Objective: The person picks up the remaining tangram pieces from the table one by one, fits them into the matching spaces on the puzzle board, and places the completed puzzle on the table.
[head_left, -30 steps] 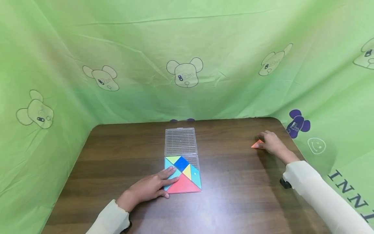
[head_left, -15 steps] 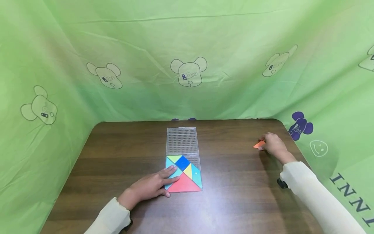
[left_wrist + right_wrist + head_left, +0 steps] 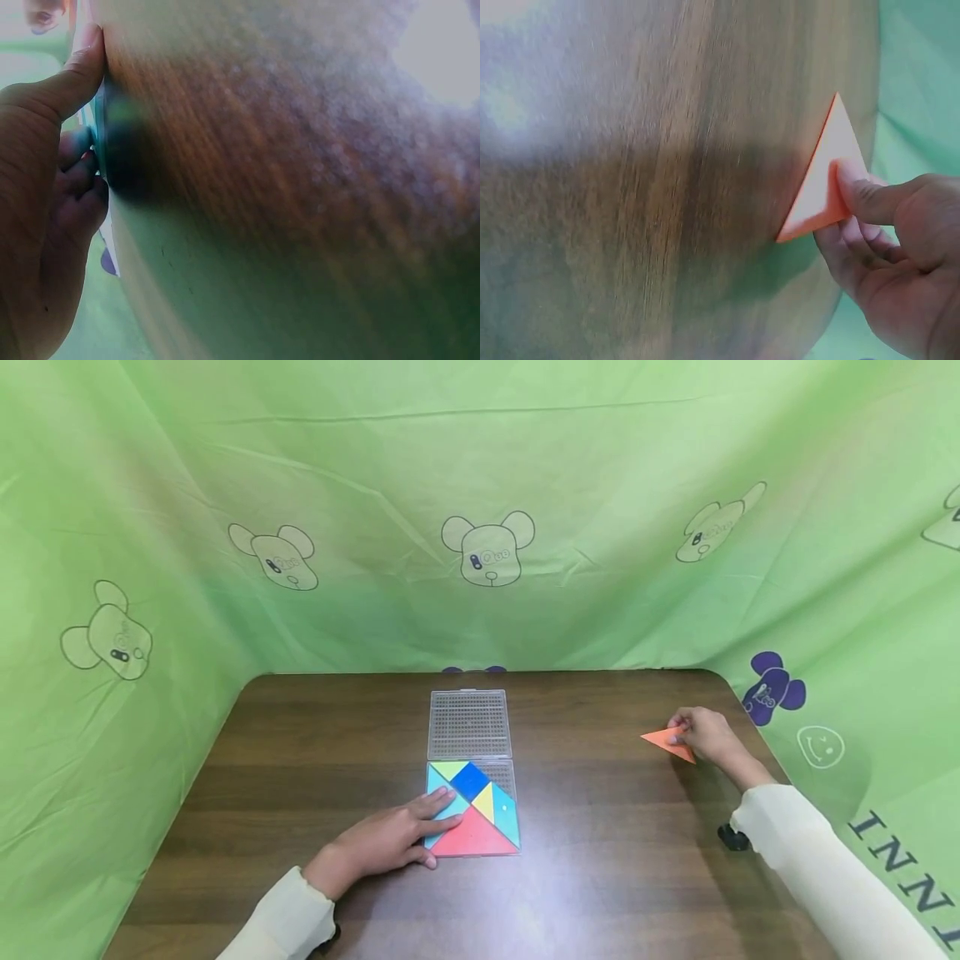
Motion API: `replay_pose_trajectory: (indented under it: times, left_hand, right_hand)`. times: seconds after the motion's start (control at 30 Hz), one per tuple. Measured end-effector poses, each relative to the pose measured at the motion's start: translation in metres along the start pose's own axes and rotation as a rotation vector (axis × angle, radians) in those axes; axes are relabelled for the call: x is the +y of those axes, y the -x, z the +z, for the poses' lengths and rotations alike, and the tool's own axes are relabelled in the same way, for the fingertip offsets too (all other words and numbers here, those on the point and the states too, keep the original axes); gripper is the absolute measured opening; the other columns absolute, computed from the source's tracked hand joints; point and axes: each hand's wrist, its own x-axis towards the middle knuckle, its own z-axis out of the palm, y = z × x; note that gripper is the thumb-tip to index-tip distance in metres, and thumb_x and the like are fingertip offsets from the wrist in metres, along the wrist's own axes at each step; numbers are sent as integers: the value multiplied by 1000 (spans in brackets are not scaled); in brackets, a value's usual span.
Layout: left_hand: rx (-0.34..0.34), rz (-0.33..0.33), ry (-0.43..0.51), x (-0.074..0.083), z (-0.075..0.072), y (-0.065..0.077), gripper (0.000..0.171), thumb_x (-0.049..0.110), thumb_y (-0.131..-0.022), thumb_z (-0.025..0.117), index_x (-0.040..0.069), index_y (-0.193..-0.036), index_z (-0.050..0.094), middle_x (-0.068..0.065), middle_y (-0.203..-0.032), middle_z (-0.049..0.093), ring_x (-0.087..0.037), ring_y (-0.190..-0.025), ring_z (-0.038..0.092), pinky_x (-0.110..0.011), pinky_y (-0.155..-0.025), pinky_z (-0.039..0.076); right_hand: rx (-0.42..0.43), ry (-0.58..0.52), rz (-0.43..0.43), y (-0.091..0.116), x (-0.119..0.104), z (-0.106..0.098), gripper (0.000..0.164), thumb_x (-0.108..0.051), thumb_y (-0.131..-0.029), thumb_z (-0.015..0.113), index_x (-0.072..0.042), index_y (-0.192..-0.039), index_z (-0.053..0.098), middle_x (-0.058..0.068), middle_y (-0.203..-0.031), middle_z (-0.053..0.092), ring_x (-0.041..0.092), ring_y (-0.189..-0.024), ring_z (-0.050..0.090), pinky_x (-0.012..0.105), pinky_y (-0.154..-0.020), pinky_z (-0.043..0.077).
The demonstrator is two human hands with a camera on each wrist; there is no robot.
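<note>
My left hand (image 3: pixel 386 837) rests with extended fingers on the tangram pieces and the left edge of their clear case (image 3: pixel 498 770). In the case lie a red triangle (image 3: pixel 480 837), a blue square (image 3: pixel 471 782), a yellow triangle (image 3: pixel 483 805), a yellow-green triangle (image 3: pixel 449 768) and light-blue pieces (image 3: pixel 506 816). The case's upper right corner shows bare grid. At the table's right side, my right hand (image 3: pixel 711 737) pinches an orange triangle (image 3: pixel 826 154) between thumb and fingers, above the wood. In the left wrist view, the thumb (image 3: pixel 82 64) lies along the case's edge.
The case's gridded lid (image 3: pixel 468 724) lies unfolded behind it on the brown wooden table (image 3: pixel 300 760). Green printed cloth (image 3: pixel 360 602) hangs around the table's back and sides, close beyond my right hand.
The orange triangle has turned in my right hand, and more of its face now shows. My left hand stays on the case. The head view has shifted slightly.
</note>
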Motion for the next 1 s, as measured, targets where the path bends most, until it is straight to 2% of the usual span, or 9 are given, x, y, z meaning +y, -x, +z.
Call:
replay_pose_trajectory:
  times: [0.1,0.27,0.33,0.4,0.5,0.63,0.83,1.0]
  left_hand:
    - [-1,-5,3,0,-1,0,71,48,-94,67,28,-157,41,-5,-170,27,-26,-156,31,-38,-105,52]
    - [-3,-7,6,1,-1,0,71,48,-94,67,28,-157,41,-5,-170,27,-26,-156,31,-38,-105,52]
    - [-7,-8,7,1,-1,0,71,48,-94,67,29,-158,41,-5,-170,27,-26,-156,31,-39,-106,52]
    - [-10,-9,8,1,0,0,71,48,-95,67,29,-158,40,-4,-171,26,-26,-156,30,-39,-106,52]
    - [-10,-8,9,1,0,-1,71,48,-95,67,29,-158,40,-5,-171,26,-26,-156,30,-40,-107,51]
    - [-6,-3,3,0,0,-1,72,48,-94,67,28,-158,41,-5,-171,27,-26,-156,30,-39,-106,52]
    - [-5,-1,-6,0,0,0,72,49,-94,67,28,-157,41,-5,-170,27,-26,-156,31,-38,-105,53]
    - [-2,1,-9,1,-1,0,71,49,-94,67,28,-157,42,-5,-170,28,-26,-156,31,-38,-104,53]
  right_hand:
    - [31,-45,15,1,-7,-1,15,-11,-87,80,-2,-91,69,8,-80,69,14,-72,59,32,-68,46]
    - [93,-222,100,4,-23,-3,24,-13,-89,80,3,-103,69,18,-92,73,10,-68,70,27,-61,56]
    - [108,-324,129,4,-29,-3,26,-11,-91,78,7,-107,68,18,-94,74,7,-68,72,29,-63,60]
    - [117,-428,152,3,-37,-1,29,-9,-92,77,10,-110,66,14,-91,76,5,-67,72,32,-67,62]
    - [123,-596,186,2,-49,1,32,-6,-93,75,15,-113,61,0,-84,76,3,-67,72,34,-71,63]
    - [127,-776,204,0,-65,4,36,-2,-95,72,18,-120,56,-14,-78,73,3,-69,73,32,-74,62]
    - [127,-992,215,-1,-81,8,42,1,-95,69,18,-130,51,-13,-79,74,3,-74,74,28,-75,61]
    - [116,-1093,234,-1,-90,10,42,2,-94,70,17,-129,51,-9,-81,73,6,-75,74,27,-75,61]
